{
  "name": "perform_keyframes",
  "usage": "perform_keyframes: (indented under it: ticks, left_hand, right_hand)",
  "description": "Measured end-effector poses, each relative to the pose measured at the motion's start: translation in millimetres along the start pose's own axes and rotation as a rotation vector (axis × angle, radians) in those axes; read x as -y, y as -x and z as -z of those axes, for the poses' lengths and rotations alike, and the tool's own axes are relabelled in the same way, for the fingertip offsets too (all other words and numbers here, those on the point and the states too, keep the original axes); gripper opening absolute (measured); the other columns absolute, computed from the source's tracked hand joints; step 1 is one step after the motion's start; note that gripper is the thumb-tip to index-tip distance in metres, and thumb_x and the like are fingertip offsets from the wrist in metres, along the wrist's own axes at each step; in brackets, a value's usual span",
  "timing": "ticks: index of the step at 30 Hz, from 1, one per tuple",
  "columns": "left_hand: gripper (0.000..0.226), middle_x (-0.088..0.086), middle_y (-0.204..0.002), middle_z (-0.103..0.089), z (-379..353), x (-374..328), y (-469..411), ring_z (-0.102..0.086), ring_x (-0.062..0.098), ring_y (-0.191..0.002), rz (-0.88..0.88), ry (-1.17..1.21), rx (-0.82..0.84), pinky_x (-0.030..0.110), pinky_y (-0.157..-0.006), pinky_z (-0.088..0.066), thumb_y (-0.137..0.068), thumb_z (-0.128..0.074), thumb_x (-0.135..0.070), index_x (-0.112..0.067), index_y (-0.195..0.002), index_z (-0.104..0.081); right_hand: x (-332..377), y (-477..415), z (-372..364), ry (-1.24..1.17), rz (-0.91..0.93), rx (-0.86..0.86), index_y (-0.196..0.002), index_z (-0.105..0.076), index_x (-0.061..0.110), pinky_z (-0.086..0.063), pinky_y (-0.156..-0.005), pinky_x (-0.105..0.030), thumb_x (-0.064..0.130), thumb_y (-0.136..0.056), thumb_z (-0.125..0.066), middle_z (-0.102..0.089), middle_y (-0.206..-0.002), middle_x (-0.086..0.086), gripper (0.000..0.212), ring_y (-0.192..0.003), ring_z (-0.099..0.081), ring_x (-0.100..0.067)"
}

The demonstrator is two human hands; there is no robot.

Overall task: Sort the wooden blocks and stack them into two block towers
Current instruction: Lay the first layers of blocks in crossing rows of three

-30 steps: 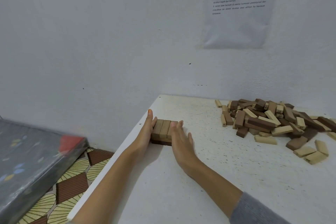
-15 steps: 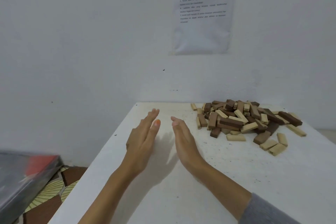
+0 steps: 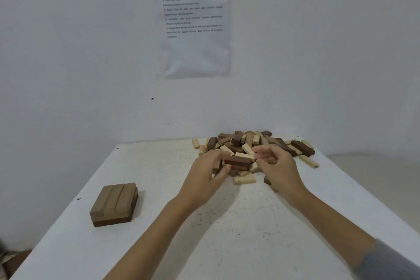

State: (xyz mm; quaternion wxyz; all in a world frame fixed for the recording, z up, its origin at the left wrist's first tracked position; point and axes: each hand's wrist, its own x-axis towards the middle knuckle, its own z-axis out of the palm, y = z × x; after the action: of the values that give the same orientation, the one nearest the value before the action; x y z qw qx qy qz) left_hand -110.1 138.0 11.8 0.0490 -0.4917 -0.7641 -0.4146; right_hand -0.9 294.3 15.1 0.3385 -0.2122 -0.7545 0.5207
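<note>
The print on the white paper sheet [image 3: 194, 25] taped to the wall is blurring beyond reading. The left hand [image 3: 204, 175] is covering one end of the dark brown rectangular wooden block [image 3: 237, 161] and hiding the near-left part of the heap of mixed light and dark wooden blocks [image 3: 250, 141]. The right hand [image 3: 276, 166] is hiding more of the heap, and its curled fingers are concealing whether they are holding anything. The top layer of the low stack of brown wooden blocks [image 3: 114, 203] is masking the layer beneath. The bottom edge is cutting off the white desk [image 3: 227, 245], both forearms and the grey sleeve [image 3: 391, 263].
</note>
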Motion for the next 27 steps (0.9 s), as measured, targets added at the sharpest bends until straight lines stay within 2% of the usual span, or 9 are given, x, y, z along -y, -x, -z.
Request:
perform_keyframes:
  ticks: [4,6,10,12,17,20,25,27]
  left_hand:
    - [0.029,-0.011,-0.113,-0.063,-24.3,4.0,-19.3,-0.055,0.002,-0.109,-0.052,-0.024,0.026,0.030,-0.094,-0.047,-0.088,-0.061,-0.014,-0.023,-0.116,-0.063]
    - [0.030,-0.010,-0.111,-0.064,-32.5,6.1,-28.2,-0.055,0.003,-0.108,-0.079,-0.074,0.006,0.031,-0.095,-0.047,-0.086,-0.064,-0.012,-0.021,-0.115,-0.065]
    - [0.036,-0.007,-0.115,-0.059,-41.0,10.4,-41.4,-0.052,0.009,-0.108,-0.097,-0.209,0.008,0.025,-0.094,-0.042,-0.086,-0.069,-0.021,-0.020,-0.121,-0.061]
    - [0.041,-0.006,-0.115,-0.056,-44.4,13.6,-46.2,-0.050,0.011,-0.108,-0.121,-0.255,0.029,0.025,-0.094,-0.040,-0.085,-0.070,-0.022,-0.021,-0.124,-0.060]
    - [0.045,-0.004,-0.114,-0.053,-52.3,21.6,-54.5,-0.048,0.015,-0.107,-0.138,-0.341,0.085,0.028,-0.095,-0.039,-0.084,-0.071,-0.027,-0.020,-0.126,-0.059]
    - [0.042,-0.004,-0.107,-0.055,-54.9,24.5,-57.8,-0.051,0.017,-0.101,-0.150,-0.316,0.075,0.033,-0.090,-0.043,-0.079,-0.075,-0.024,-0.019,-0.120,-0.065]
    - [0.032,-0.001,-0.101,-0.056,-54.7,24.1,-60.1,-0.052,0.018,-0.096,-0.167,-0.288,0.044,0.034,-0.084,-0.044,-0.082,-0.073,-0.018,-0.015,-0.114,-0.068]
    - [0.029,-0.001,-0.102,-0.056,-54.6,22.0,-58.7,-0.052,0.018,-0.096,-0.178,-0.259,0.037,0.034,-0.085,-0.044,-0.088,-0.067,-0.021,-0.014,-0.115,-0.067]
  right_hand:
    - [-21.4,-11.0,22.9,0.088,-0.027,-0.090,-0.094,-0.069,0.020,-0.048,-0.070,-0.015,-0.001,-0.085,-0.065,-0.067,-0.092,0.002,0.023,-0.088,-0.062,-0.016]
    - [-31.0,-14.8,29.0,0.143,-0.020,-0.116,-0.095,-0.069,0.019,-0.045,-0.066,-0.011,0.003,-0.083,-0.070,-0.067,-0.093,0.005,0.020,-0.085,-0.060,-0.010]
    - [-49.0,-23.7,35.9,0.325,0.033,-0.099,-0.105,-0.068,0.015,-0.041,-0.067,-0.003,0.010,-0.077,-0.079,-0.062,-0.102,0.003,0.031,-0.086,-0.055,0.002]
    - [-56.4,-29.4,37.1,0.444,0.057,-0.079,-0.107,-0.067,0.018,-0.040,-0.071,-0.008,0.018,-0.073,-0.083,-0.059,-0.102,0.002,0.038,-0.088,-0.053,-0.003]
    - [-58.0,-37.4,32.6,0.594,0.107,-0.062,-0.102,-0.063,0.024,-0.050,-0.076,-0.032,0.034,-0.068,-0.085,-0.056,-0.084,0.011,0.042,-0.089,-0.054,-0.014]
    - [-57.8,-42.6,31.7,0.544,0.075,-0.021,-0.103,-0.059,0.028,-0.051,-0.076,-0.034,0.031,-0.068,-0.087,-0.057,-0.080,0.008,0.045,-0.086,-0.055,-0.015]
    - [-61.7,-45.4,33.6,0.417,0.081,-0.045,-0.103,-0.063,0.025,-0.048,-0.069,-0.027,0.017,-0.073,-0.083,-0.060,-0.076,0.005,0.037,-0.074,-0.050,-0.011]
    - [-57.8,-44.2,36.9,0.370,0.118,-0.075,-0.105,-0.067,0.021,-0.048,-0.066,-0.019,0.013,-0.074,-0.081,-0.062,-0.080,0.002,0.035,-0.072,-0.052,-0.010]
